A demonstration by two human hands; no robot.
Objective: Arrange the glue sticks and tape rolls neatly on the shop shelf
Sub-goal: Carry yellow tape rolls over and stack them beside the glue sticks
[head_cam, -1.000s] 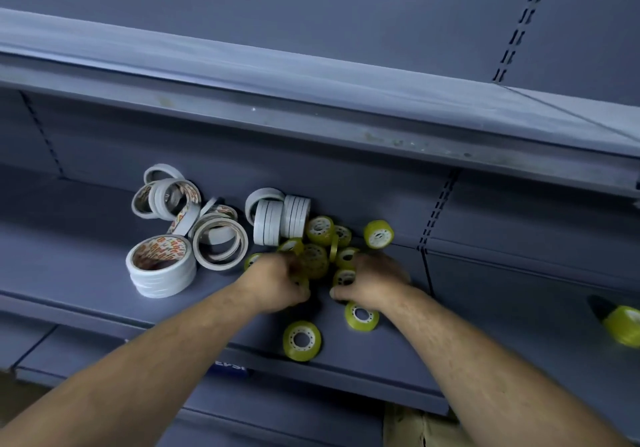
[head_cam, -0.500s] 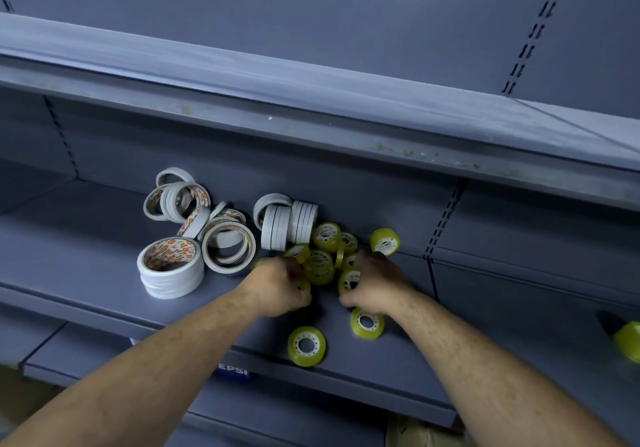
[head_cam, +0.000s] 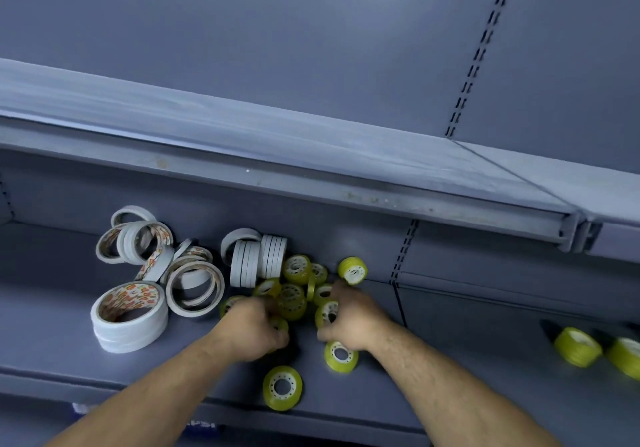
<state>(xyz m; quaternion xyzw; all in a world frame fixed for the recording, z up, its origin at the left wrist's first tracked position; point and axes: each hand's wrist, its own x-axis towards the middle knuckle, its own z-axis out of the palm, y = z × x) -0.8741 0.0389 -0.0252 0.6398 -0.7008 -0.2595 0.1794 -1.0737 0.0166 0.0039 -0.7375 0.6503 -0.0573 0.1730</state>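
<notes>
Both my hands are down in the heap of small yellow tape rolls (head_cam: 292,303) on the grey shelf (head_cam: 52,325), about mid-way along it and close to the back wall. My left hand (head_cam: 251,330) is balled up, knuckles towards me, fingers curled round a half-hidden yellow roll (head_cam: 280,325) at the heap's near edge. My right hand (head_cam: 353,318) lies on the heap's right side, fingers bent and narrow, pinching a white-cored yellow roll (head_cam: 327,311) that stands on its rim.

Just under my right wrist a tilted yellow roll (head_cam: 341,356) rests apart from the heap, and a flat yellow roll (head_cam: 282,387) lies nearer me, close to the shelf's front lip. One more, the far yellow roll (head_cam: 352,270), sits just beyond my right fingertips against the back wall. Well off to the right lie two stray yellow rolls (head_cam: 576,346) – blurred, side by side.

Left of the heap are the white tapes: an upright row (head_cam: 258,259) touching the heap, a leaning ring stack (head_cam: 194,289), a flat stack with orange print inside (head_cam: 130,318), and a jumble of rings (head_cam: 135,239) further back. An upper shelf (head_cam: 242,142) runs overhead.
</notes>
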